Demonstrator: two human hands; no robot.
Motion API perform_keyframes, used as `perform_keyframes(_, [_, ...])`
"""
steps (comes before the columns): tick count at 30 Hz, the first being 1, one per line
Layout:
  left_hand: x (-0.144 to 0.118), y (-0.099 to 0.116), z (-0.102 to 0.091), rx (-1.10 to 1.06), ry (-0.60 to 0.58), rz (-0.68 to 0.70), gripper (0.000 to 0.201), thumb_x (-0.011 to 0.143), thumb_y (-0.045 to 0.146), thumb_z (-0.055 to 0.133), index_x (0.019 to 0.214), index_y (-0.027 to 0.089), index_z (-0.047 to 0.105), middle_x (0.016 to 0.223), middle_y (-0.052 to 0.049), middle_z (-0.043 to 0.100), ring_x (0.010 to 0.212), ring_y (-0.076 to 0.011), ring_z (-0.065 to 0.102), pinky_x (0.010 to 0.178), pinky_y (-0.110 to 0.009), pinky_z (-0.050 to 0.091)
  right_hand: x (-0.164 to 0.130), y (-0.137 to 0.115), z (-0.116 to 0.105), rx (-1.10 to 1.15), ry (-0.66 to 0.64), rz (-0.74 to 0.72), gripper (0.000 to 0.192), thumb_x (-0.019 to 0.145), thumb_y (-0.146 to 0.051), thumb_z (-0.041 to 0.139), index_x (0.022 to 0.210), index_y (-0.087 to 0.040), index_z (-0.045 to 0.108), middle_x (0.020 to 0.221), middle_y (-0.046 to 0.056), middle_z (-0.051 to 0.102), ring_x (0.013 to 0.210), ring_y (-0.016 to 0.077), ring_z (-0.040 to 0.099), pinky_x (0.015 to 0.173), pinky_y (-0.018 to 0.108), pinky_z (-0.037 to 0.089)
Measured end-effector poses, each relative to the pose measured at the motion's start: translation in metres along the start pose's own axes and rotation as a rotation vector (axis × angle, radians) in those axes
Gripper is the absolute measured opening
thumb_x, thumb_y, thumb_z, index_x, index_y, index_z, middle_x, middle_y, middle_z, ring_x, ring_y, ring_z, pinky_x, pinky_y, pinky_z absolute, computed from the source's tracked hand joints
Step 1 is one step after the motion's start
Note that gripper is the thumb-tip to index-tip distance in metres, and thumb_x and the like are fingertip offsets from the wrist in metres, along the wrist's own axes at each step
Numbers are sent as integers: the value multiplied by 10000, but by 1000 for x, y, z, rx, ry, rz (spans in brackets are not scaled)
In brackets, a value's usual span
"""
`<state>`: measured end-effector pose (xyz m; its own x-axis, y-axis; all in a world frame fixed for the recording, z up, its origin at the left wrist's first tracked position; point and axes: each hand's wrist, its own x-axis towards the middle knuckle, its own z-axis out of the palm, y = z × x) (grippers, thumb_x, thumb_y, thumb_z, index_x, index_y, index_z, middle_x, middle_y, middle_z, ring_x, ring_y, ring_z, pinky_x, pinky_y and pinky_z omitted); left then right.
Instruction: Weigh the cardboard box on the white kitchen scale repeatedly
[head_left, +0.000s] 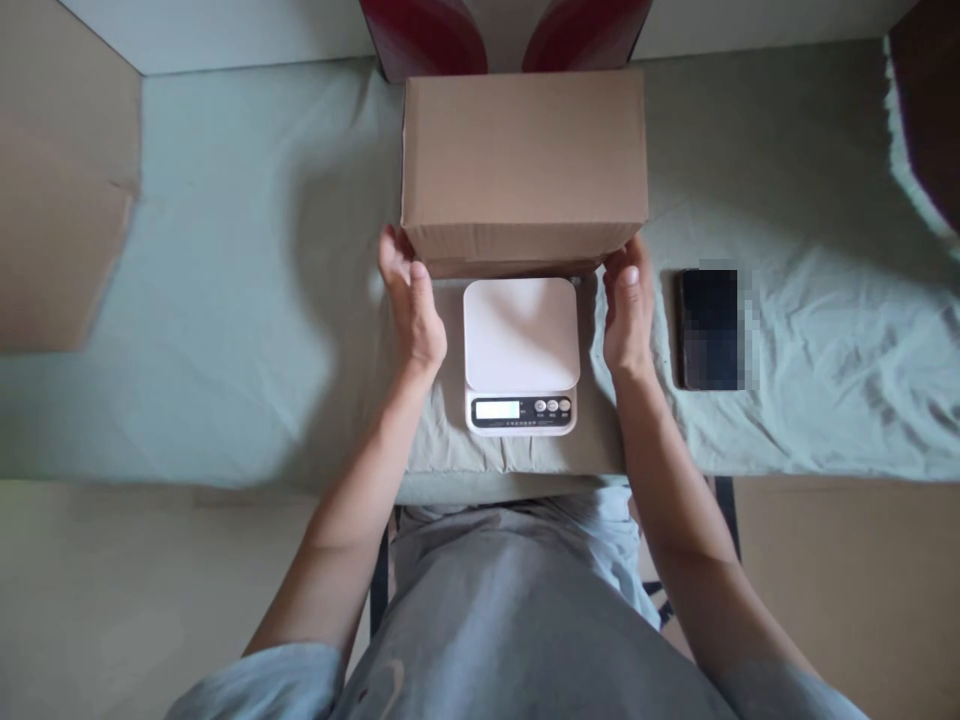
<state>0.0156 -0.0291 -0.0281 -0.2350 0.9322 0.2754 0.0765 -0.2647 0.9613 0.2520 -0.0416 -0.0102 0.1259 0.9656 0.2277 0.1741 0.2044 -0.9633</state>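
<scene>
A closed brown cardboard box (pixel 525 150) stands behind a white kitchen scale (pixel 521 335). My left hand (pixel 415 315) is at the box's near left lower corner, thumb raised and fingers against its side. At the opposite near corner, my right hand (pixel 628 305) mirrors it, with its fingers partly hidden by the cardboard. The two hands hold the box between them. Between my wrists, the scale's bare platform faces up; its lit display and buttons are towards me. Whether the box's underside rests on the cloth is hidden.
A green cloth (pixel 217 270) with wrinkles covers the table. To the right of my right hand lies a dark phone (pixel 709 330), partly pixelated. Another piece of cardboard (pixel 60 200) is at the left edge. A red and grey panel (pixel 435 40) stands behind the box.
</scene>
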Motion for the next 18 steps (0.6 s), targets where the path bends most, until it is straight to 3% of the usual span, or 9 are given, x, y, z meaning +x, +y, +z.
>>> perform_keyframes(5, [-1,-22,-11,89,103,-40,723,868,706,328,1463,325,178,1545,-41,255,1448,-195,242,1194,-399,211,-3,14,-6,97,158,100,645,871,-623,377,1389,-240,355,1453,93,442,1376,222,406,1175,501,254])
perform_keyframes(10, [-2,-27,-18,95,134,-101,703,889,688,279,1460,281,226,1527,-73,298,1418,-202,313,1168,-373,276,1,26,-10,93,256,124,674,805,-687,425,1319,-251,426,1379,81,497,1303,246,491,1152,539,274])
perform_keyframes(14, [-4,-23,-16,94,111,-89,679,885,688,273,1442,300,278,1515,-47,328,1420,-193,308,1172,-355,265,-2,18,-7,82,206,86,619,846,-630,433,1341,-258,426,1399,80,496,1319,236,472,1151,525,290])
perform_keyframes(18, [-8,-21,-11,79,11,-53,692,854,723,314,1398,302,385,1502,-19,363,1436,-192,273,1196,-337,220,-5,6,-2,68,-4,-29,562,879,-581,423,1376,-318,415,1449,21,462,1364,207,418,1170,468,300])
